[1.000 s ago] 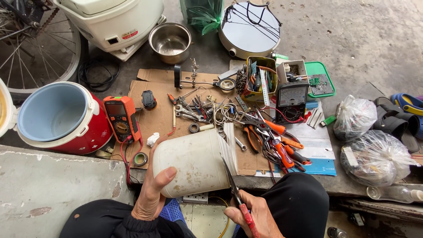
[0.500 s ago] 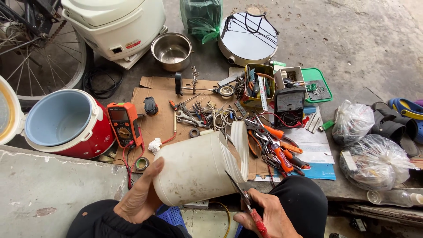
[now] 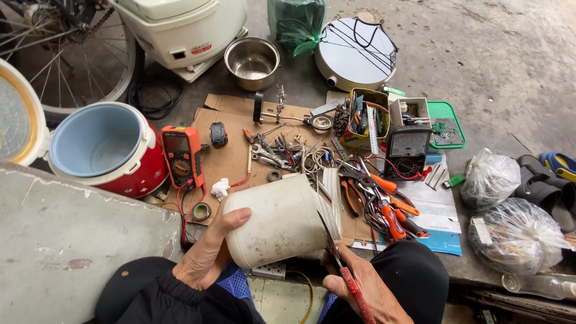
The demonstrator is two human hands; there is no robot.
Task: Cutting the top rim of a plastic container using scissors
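My left hand (image 3: 207, 255) grips a white plastic jug (image 3: 279, 219) lying on its side over my lap, thumb across its near side. My right hand (image 3: 366, 291) holds red-handled scissors (image 3: 342, 264); the blades bite into the jug's right rim, where a cut strip of plastic (image 3: 333, 198) curls upward. Both hands sit close together at the bottom centre of the head view.
A cardboard sheet (image 3: 231, 159) carries an orange multimeter (image 3: 183, 156), pliers, wrenches and loose wire. A red rice cooker (image 3: 111, 150) stands left, a steel bowl (image 3: 252, 60) and round white lid (image 3: 357, 54) behind, two plastic bags (image 3: 510, 225) right, a concrete ledge (image 3: 66, 240) near left.
The jug has been tilted and turned so its cut rim faces right. The scissors have moved further along the rim, and the cut strip stands up more.
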